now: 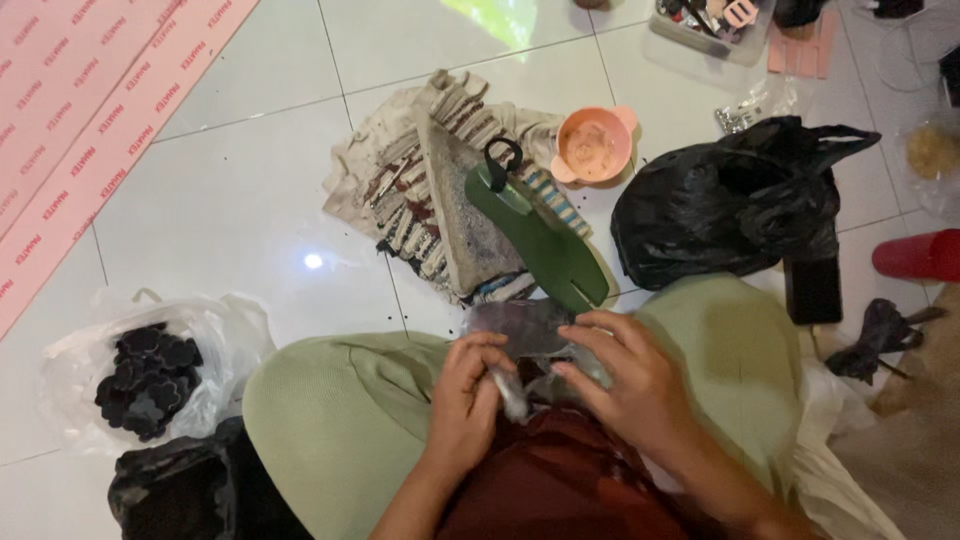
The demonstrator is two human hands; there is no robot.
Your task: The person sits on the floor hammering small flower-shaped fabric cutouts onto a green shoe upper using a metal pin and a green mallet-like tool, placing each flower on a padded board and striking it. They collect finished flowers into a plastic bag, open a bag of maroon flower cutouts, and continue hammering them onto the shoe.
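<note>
White floor tiles spread around the seated person, with a stained cloth (440,195), a green sole (540,235) and a black bag (725,205) just ahead. Over the lap, the left hand (465,400) pinches a small clear plastic bag (525,345) at its crumpled edge, while the right hand (625,375) clasps its other side. It looks thin, limp, light and slippery, probably best gripped by its bunched edge.

Both hands (545,375) grip a clear plastic bag (525,335).
</note>
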